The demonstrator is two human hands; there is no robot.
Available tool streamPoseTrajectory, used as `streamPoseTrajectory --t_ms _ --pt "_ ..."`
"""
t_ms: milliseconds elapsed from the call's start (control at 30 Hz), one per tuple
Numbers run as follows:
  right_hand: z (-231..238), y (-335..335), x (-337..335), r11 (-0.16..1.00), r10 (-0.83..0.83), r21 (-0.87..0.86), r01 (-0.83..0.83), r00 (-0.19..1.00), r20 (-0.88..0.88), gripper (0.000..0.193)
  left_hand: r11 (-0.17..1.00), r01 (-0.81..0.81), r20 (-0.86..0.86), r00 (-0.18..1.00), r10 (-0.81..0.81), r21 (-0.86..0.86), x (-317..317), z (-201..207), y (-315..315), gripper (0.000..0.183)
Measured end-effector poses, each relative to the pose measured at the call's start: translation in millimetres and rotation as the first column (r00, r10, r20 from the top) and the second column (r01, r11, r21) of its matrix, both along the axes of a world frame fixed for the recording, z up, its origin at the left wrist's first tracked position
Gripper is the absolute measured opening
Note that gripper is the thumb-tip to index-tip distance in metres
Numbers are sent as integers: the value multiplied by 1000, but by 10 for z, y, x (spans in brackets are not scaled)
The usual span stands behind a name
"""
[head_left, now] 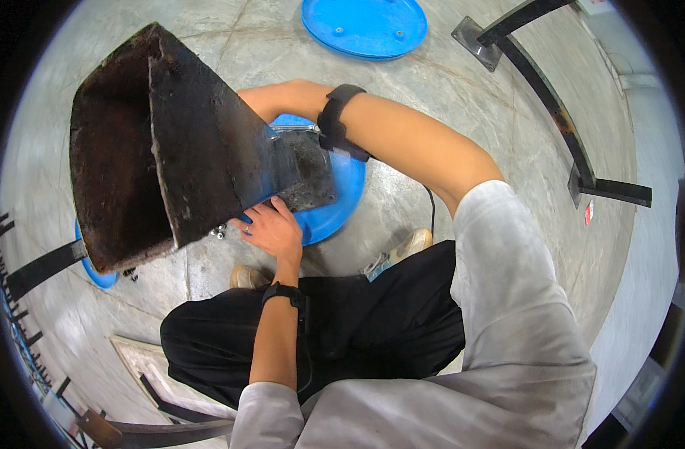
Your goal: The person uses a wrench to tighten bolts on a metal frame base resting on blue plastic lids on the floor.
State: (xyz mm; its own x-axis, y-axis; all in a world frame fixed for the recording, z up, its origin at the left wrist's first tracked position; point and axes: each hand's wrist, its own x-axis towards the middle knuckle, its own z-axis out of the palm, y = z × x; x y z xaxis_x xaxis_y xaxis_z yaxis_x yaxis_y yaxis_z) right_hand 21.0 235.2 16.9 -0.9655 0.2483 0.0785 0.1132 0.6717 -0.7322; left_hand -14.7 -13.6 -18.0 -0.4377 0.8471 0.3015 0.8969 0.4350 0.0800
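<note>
A dark, rusty steel post (215, 142) rises toward me, its hollow end at the upper left. Its flat base plate (312, 176) lies on a round blue disc (350, 191). My left hand (275, 230) is at the post's lower edge by the plate, fingers apart, wearing a ring; I see nothing held in it. My right hand (286, 99) reaches across behind the post, and the post hides its fingers. A slim silver tool, perhaps a wrench (296, 129), lies along the plate's far edge, below my right wrist.
Another blue disc (365, 26) lies on the concrete floor ahead. Bent dark metal frames stand at right (541, 82) and left (47, 269). Small shiny fasteners (219, 232) lie beside my left hand. A black cable (432, 209) runs near my shoe (402, 251).
</note>
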Motion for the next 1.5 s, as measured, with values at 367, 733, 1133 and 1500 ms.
streamPoseTrajectory --t_ms 367,733,1133,1500 --pt "498 108 230 901 -288 -283 329 941 176 28 969 -44 110 991 73 -244 -45 19 -21 51" --pt "749 -607 1769 701 -683 16 713 678 -272 25 992 -37 49 998 43 -118 -68 -18 -36 48" --pt "771 -1528 2555 134 -725 -674 726 536 433 19 995 -65 91 993 72 -81 -74 -86 -31 51" --pt "471 -1646 2179 -12 -566 -741 672 606 559 28 994 -55 92 994 64 -94 -71 -34 -32 51"
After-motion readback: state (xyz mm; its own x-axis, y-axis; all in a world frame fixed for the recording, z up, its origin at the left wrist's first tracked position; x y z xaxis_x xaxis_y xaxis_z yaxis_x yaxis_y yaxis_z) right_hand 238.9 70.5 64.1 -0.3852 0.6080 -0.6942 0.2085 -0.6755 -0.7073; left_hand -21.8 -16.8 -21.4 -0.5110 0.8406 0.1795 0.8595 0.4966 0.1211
